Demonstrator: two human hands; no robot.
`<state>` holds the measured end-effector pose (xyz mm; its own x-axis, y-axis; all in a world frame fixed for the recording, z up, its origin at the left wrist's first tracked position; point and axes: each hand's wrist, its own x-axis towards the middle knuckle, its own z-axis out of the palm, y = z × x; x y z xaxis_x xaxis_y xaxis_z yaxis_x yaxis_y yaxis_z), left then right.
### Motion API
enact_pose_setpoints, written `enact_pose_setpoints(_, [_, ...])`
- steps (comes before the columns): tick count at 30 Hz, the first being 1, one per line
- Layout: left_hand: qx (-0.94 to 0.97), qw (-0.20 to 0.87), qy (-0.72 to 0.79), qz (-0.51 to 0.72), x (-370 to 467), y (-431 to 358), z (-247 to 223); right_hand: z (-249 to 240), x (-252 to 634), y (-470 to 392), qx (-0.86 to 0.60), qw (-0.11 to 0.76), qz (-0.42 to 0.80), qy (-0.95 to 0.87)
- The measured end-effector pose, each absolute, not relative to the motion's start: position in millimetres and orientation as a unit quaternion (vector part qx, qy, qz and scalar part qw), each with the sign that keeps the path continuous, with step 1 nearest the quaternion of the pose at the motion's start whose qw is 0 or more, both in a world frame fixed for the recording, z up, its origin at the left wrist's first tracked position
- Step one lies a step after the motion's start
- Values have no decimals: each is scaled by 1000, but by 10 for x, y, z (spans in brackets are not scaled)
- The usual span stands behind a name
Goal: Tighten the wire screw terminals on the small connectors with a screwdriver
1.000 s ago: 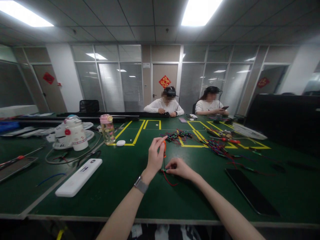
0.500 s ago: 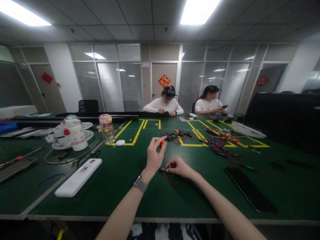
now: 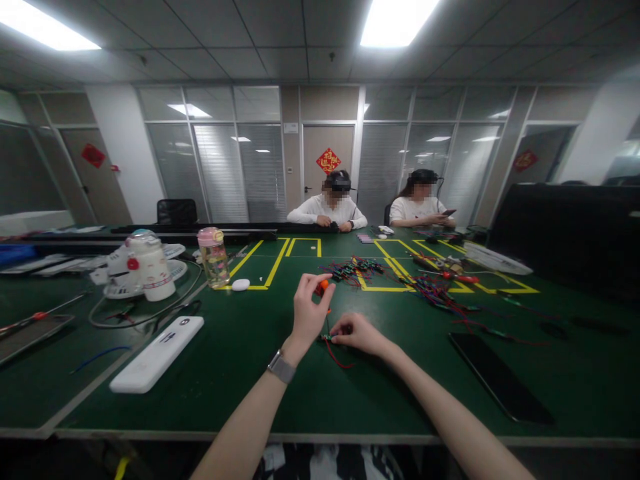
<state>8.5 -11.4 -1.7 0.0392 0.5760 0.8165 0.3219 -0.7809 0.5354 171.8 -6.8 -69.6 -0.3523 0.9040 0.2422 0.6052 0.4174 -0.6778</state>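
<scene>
Near the middle of the table, my left hand [image 3: 309, 308] is closed on the orange handle of a small screwdriver [image 3: 325, 285]. Its thin dark shaft points down, with the tip at a small green circuit board [image 3: 327, 338] on the green tabletop. The fingers of my right hand [image 3: 361, 335] pinch that board from the right. A red wire [image 3: 340, 360] trails from it toward me. Just beyond my hands lies a pile of small green boards with red and dark wires [image 3: 357, 268].
More wired boards [image 3: 435, 290] spread to the right. A black phone [image 3: 500, 377] lies front right, a white power bank [image 3: 157, 357] front left. A pink-lidded bottle [image 3: 214, 260], a white bottle [image 3: 153, 270] and a white case [image 3: 241, 285] stand left. Two people sit across the table.
My left fingers have shifted slightly around the orange screwdriver handle. My right hand and the board stay in nearly the same place.
</scene>
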Motion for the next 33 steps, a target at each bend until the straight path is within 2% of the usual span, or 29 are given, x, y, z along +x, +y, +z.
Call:
enact_pose_setpoints(7, [723,140,293,610,75,-136,4,-671,1707,-85,-481,302,244,-786])
enact_pose_setpoints(14, [710,102,311,623,84,-111,-16,-689,1714,-74,-479,305,255,-783])
enact_pose_setpoints(22, [738,179,274,590,94,-106,-15,-679,1714,-81,-477,304,244,-788])
enact_pose_setpoints(29, [730,130,296,602,87,-109,-9,-680,1717,-81,-482,299,246,-786])
enact_pose_setpoints(33, [735,154,292,592,89,-107,-17,-658,1710,-95,-481,297,239,-790])
